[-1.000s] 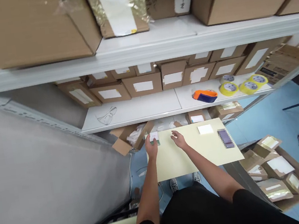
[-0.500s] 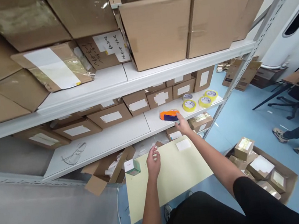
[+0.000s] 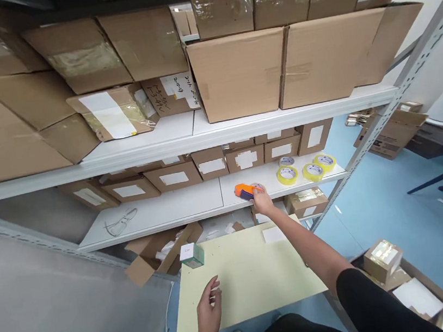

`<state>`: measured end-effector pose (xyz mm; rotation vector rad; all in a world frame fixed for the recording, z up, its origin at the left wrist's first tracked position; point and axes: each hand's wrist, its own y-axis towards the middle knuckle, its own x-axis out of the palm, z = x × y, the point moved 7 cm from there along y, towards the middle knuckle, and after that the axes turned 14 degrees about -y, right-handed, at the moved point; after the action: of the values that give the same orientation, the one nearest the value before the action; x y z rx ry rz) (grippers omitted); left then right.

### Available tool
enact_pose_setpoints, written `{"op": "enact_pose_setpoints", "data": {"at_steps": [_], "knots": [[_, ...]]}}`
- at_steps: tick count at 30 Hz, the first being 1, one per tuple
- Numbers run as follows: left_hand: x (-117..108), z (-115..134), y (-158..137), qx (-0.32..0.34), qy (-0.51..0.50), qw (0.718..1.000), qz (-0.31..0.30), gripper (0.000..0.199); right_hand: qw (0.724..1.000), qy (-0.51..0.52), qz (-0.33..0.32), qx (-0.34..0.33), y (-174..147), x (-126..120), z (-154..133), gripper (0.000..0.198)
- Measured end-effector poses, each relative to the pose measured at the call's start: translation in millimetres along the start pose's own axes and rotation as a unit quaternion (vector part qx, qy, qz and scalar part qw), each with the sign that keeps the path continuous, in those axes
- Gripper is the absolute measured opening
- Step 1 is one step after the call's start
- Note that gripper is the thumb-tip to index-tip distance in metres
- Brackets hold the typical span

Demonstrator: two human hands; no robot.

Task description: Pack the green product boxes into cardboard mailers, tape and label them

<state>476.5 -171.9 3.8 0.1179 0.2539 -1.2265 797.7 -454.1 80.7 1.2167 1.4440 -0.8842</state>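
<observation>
My right hand is closed on an orange and dark blue tape dispenser at the front of the middle shelf. Whether the dispenser touches the shelf I cannot tell. My left hand is empty above the left part of a pale yellow tabletop, its fingers loosely bent and apart. Beyond it, a small green and white box stands near the tabletop's far left corner. A white card or paper stack lies by the far edge, below my right forearm.
Yellow tape rolls and a grey roll lie right of the dispenser. Clear glasses rest at the shelf's left. Labelled cartons line the back; large cartons fill the shelf above. A box-filled carton stands lower right.
The camera view has shifted. My right hand has drawn the dispenser slightly left and toward the shelf's front. My left hand has pulled back from the tabletop's far edge, toward my body.
</observation>
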Motion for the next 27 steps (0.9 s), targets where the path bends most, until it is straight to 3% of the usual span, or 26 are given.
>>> {"op": "enact_pose_setpoints", "data": {"at_steps": [4, 8, 15, 18, 22, 27], "knots": [[-6, -7, -16, -0.005, -0.023, 0.999, 0.028, 0.044, 0.996, -0.010, -0.003, -0.085, -50, 26, -14, 0.044], [0, 0, -22, -0.022, -0.041, 0.998, 0.030, 0.046, 0.991, 0.009, -0.036, -0.127, -115, 77, -12, 0.045], [21, 5, -26, -0.044, -0.041, 0.998, 0.010, 0.043, 0.984, -0.003, -0.160, -0.078, -223, 188, 32, 0.058], [26, 2, -31, -0.050, -0.030, 0.998, 0.002, 0.042, 0.980, -0.006, -0.191, -0.048, -252, 221, 55, 0.055], [20, -3, -46, -0.054, -0.016, 0.998, 0.000, 0.042, 0.984, 0.029, -0.176, 0.005, -268, 237, 76, 0.046], [-3, -17, -74, -0.058, -0.029, 0.998, 0.011, 0.040, 0.983, 0.019, -0.160, 0.083, -272, 228, 89, 0.034]]}}
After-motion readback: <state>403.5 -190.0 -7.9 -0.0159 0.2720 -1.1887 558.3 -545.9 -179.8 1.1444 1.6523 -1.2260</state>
